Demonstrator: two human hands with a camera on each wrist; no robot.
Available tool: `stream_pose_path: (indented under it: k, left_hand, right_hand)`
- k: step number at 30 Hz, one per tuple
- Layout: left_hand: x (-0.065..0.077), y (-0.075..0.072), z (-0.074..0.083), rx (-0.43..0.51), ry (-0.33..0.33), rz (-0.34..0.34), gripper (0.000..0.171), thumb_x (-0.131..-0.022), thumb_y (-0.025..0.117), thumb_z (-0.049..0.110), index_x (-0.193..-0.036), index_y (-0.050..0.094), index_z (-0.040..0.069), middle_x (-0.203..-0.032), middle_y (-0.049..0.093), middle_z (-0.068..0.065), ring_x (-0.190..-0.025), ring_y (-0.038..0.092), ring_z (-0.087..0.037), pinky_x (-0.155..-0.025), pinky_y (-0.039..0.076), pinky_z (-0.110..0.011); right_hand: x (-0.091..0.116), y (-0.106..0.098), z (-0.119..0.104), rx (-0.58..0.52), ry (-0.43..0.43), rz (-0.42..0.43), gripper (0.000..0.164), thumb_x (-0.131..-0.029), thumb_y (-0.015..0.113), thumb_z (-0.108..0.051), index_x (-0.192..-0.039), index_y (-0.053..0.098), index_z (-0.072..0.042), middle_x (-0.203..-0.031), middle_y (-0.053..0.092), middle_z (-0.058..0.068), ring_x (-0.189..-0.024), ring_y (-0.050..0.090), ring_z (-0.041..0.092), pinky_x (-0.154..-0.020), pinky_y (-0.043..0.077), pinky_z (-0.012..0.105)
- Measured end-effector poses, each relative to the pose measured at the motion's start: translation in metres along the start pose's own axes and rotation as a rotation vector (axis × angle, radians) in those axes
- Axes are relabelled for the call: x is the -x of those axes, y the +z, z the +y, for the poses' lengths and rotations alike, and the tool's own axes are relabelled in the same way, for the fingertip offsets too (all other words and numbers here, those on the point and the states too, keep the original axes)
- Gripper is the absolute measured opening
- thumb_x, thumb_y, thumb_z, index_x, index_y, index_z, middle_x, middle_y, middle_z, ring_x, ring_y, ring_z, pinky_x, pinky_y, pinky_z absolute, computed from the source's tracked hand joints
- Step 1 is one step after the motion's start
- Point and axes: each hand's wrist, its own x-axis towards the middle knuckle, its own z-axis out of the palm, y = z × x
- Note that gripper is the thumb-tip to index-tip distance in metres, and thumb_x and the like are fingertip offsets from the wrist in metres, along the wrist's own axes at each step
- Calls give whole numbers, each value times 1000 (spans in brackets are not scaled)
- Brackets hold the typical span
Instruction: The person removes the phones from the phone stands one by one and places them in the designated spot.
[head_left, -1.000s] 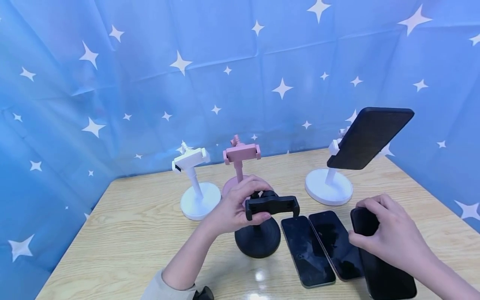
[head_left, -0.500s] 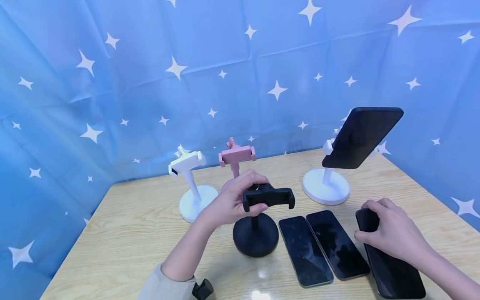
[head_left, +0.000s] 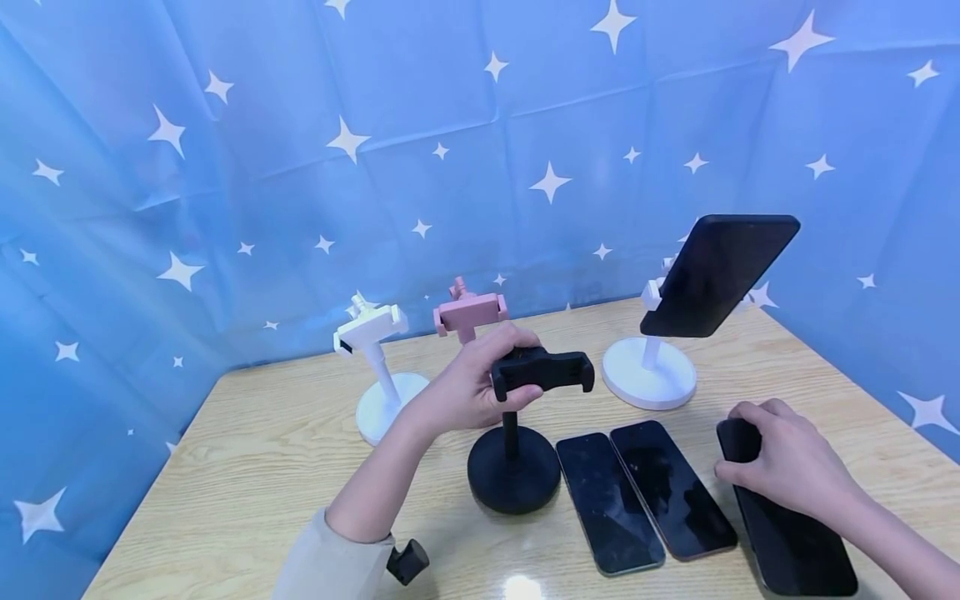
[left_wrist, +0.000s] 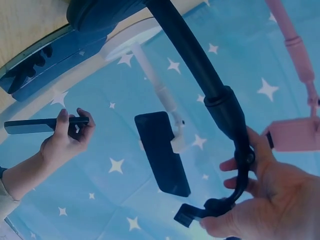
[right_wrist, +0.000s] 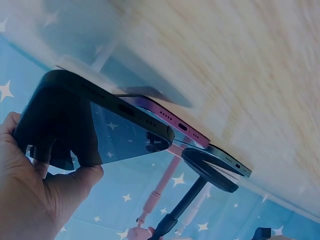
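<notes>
My left hand (head_left: 483,375) grips the clamp head of a black phone stand (head_left: 513,471) whose round base stands on the table. The clamp (head_left: 551,371) faces me with no phone in it, and the thumb lies along its lower edge. At the right, my right hand (head_left: 795,462) holds a black phone (head_left: 802,550) near its far end, fingers and thumb on opposite edges. In the right wrist view this phone (right_wrist: 120,132) looks raised off the table. Two dark phones, one (head_left: 611,504) beside the other (head_left: 675,492), lie face up between the stand and my right hand.
Behind, a white stand (head_left: 386,404) and a pink stand (head_left: 471,312) have unfilled clamps. Another white stand (head_left: 648,375) at the back right bears a tilted dark phone (head_left: 716,279). A blue star-patterned cloth (head_left: 420,167) hangs behind the wooden table (head_left: 247,467).
The black stand's clamp has risen above its base with my left hand. My right hand and its phone have shifted right, widening the gap to the neighbouring phone. The head view has shifted slightly.
</notes>
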Motion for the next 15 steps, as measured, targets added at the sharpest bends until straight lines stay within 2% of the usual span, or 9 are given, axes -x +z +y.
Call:
stream_pose_path:
  k: [8, 15]
  left_hand:
    - [-14, -5, 1, -12, -7, 21, 34, -80, 68, 6, -108, 50, 1, -97, 52, -8, -78, 48, -13, -64, 44, -21]
    - [-37, -2, 0, -60, -27, 18, 34, -82, 67, 10, -111, 51, 2, -102, 53, -8, -83, 46, -13, -70, 42, -21]
  right_hand:
    - [-2, 3, 5, 6, 2, -13, 55, -58, 80, -26, -99, 59, 4, -89, 53, 25, -63, 46, 25, -49, 37, 32]
    - [-6, 9, 11, -10, -40, -43, 53, -57, 80, -25, -98, 60, 3, -89, 54, 23, -64, 47, 23, -51, 37, 32]
